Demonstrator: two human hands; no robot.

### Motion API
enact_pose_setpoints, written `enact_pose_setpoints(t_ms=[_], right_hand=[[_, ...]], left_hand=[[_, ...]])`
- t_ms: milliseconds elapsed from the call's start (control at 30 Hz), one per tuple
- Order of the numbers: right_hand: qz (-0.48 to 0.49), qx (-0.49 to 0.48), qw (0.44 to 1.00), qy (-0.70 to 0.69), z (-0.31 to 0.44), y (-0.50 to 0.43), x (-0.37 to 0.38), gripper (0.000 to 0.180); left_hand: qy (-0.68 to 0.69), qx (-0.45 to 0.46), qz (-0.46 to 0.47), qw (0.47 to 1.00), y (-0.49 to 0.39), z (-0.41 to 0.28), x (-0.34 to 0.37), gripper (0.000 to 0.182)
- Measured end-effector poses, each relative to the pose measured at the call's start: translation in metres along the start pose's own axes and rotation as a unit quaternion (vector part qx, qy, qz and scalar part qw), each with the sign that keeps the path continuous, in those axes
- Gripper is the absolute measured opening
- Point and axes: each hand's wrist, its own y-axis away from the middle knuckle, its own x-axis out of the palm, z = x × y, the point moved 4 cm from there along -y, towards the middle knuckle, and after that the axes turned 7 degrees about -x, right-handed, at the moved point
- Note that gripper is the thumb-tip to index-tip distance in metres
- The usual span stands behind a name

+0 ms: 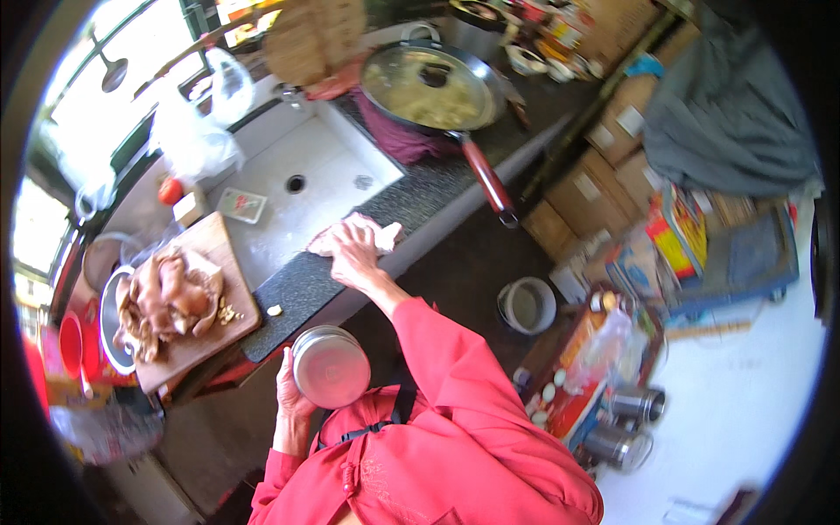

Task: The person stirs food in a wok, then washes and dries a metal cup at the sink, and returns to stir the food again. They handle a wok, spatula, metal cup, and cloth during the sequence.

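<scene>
My left hand (293, 392) grips a round metal bowl (332, 373) by its side, close to my body. Its flat base seems to face up, and its far edge looks layered, so it may be more than one bowl. My right hand (355, 254) presses on a crumpled pale pink cloth (388, 237) at the front ledge of the sink. Fingers are spread over the cloth, which lies on the dark stone counter (298, 285). Left of it, a small pale yellow piece of food (275, 310) rests on the stone.
A wooden cutting board (223, 256) bearing pale raw-looking meat (174, 289) overlaps the left of the white sink (328, 157). A lidded wok (426, 85) points its red handle (485, 177) over the counter's edge. Below stands a bucket (527, 306); cardboard boxes (590, 190) line the right.
</scene>
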Motion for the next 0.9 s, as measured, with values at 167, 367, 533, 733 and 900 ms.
enact_pose_setpoints(t_ms=[167, 367, 533, 733, 900], right_hand=[[-0.047, -0.076, 0.996, 0.030, 0.039, -0.014, -0.053, 0.038], [-0.102, 0.075, 0.955, -0.267, 0.071, 0.116, -0.055, 0.024], [0.183, 0.273, 0.908, -0.261, 0.088, 0.247, 0.006, 0.032], [-0.011, 0.474, 0.813, -0.336, 0.069, 0.390, 0.006, 0.038], [0.016, 0.445, 0.874, -0.194, 0.084, 0.509, -0.034, 0.030]], left_hand=[[-0.078, -0.093, -0.031, 0.992, -0.010, -0.007, -0.015, 0.054], [-0.238, -0.173, -0.085, 0.952, -0.002, 0.009, -0.046, 0.047], [-0.647, -0.156, 0.055, 0.745, -0.001, 0.051, -0.057, 0.017], [-0.922, -0.032, 0.275, 0.270, 0.009, 0.131, -0.044, 0.016], [-0.863, 0.060, 0.490, 0.108, 0.035, 0.235, -0.045, 0.010]])
